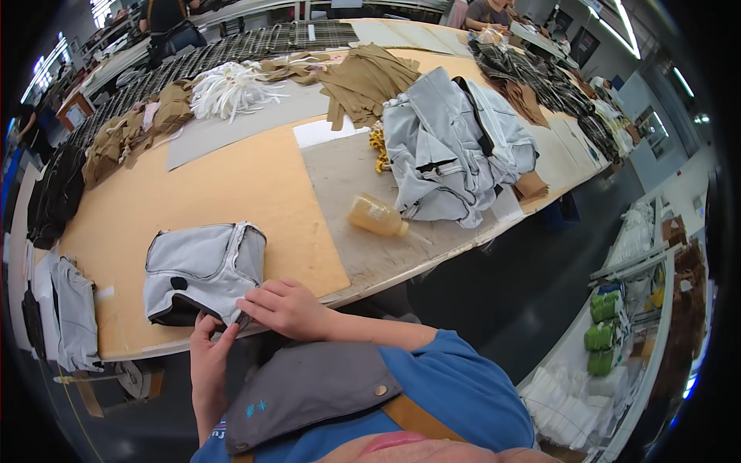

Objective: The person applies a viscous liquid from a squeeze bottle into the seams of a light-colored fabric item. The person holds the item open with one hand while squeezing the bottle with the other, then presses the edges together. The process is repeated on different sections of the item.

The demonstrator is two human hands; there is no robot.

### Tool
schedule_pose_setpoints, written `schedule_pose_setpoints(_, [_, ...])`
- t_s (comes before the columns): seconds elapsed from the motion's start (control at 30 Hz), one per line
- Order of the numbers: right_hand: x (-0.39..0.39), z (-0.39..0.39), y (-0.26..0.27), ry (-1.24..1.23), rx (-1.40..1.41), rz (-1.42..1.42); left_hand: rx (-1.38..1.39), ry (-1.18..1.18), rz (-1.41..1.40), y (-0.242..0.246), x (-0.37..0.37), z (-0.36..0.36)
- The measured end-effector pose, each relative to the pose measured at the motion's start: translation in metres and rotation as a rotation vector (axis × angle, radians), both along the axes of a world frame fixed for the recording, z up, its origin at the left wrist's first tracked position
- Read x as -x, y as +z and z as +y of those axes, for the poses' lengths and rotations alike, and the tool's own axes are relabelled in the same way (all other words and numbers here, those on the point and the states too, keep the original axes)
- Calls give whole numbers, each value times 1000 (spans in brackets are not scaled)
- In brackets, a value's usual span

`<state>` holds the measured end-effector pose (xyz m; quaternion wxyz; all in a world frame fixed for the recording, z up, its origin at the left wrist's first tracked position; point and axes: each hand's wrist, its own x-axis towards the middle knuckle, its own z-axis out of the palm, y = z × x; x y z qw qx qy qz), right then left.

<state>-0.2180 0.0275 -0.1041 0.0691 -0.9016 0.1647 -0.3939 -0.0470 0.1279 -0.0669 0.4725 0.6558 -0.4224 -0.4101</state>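
Note:
A boxy light-grey fabric bag piece (191, 252) with dark seam edges lies at the table's near edge. It looks turned inside out, and a dark opening faces me. My left hand (213, 338) pinches the opening's near edge between thumb and fingers. Close beside it, my right hand (286, 309) grips the bag's right near corner, its fingers lying over the pale cloth. The fingertips partly cover the gripped edge. Right of the bag, a plastic squeeze bottle (376, 215) of yellowish stuff rests on its side, nozzle pointing right.
A heap of grey sewn pieces (451, 150) lies at right on the worktable (231, 173). Behind are brown fabric strips (370, 81), white strips (231, 87) and plaid cloth (260, 43). Black bags (57, 194) and another grey piece (75, 312) lie left. A shelf (648, 324) stands right; people work beyond.

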Motion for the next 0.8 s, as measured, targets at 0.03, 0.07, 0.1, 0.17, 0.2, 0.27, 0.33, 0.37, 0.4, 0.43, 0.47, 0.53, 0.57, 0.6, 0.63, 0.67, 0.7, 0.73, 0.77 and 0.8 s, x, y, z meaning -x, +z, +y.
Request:
schedule_pose_setpoints(0.03, [-1,-1,-1,1,15,-1,10,-20,-39,-1,-3,1])
schedule_pose_setpoints(0.07, [-3,-2,-1,4,30,-2,20,-36,-77,-3,-7,1])
schedule_pose_setpoints(0.1, [-4,-1,2,-2,19,5,28,-38,-112,-5,-11,4])
schedule_pose_setpoints(0.17, [-6,-1,8,13,-5,7,-8,-4,-193,-3,-13,4])
schedule_pose_setpoints(0.2, [-6,-1,7,3,-9,33,12,-22,-250,-2,-13,3])
schedule_pose_setpoints(0.27, [-5,-1,9,-10,-6,45,-7,-28,-294,-1,-15,2])
schedule_pose_setpoints(0.33, [-6,-2,8,-21,-6,55,-73,-47,-210,7,-14,-1])
schedule_pose_setpoints(0.37, [-7,-2,7,-8,-16,48,-63,-34,-190,3,-16,2])
schedule_pose_setpoints(0.4, [-8,-2,5,-12,-22,49,-79,-29,-178,0,-18,3])
schedule_pose_setpoints(0.43, [-10,-3,5,7,-35,41,-94,-32,-165,-1,-19,4])
schedule_pose_setpoints(0.47, [-12,-3,4,22,-48,34,-100,-39,-180,0,-21,5])
schedule_pose_setpoints(0.53, [-13,-5,5,36,-64,22,-108,-80,-212,4,-25,3])
schedule_pose_setpoints(0.57, [-13,-6,6,43,-69,17,-133,-75,-130,6,-26,1])
schedule_pose_setpoints(0.6, [-13,-6,6,43,-77,14,-161,-76,-47,8,-25,-1])
schedule_pose_setpoints(0.63, [-13,-7,6,52,-95,5,-189,-81,37,9,-25,-3])
schedule_pose_setpoints(0.67, [-13,-10,6,58,-113,-3,-167,-88,55,8,-26,-6])
schedule_pose_setpoints(0.7, [-11,-9,4,59,-145,-8,-159,-99,78,4,-25,-6])
schedule_pose_setpoints(0.73, [-10,-11,4,64,-151,-21,-152,-112,101,0,-25,-8])
schedule_pose_setpoints(0.77, [-10,-17,7,67,-158,-34,-119,-114,106,-3,-26,-12])
schedule_pose_setpoints(0.8, [-9,-18,8,71,-190,-41,-114,-110,124,-6,-26,-14])
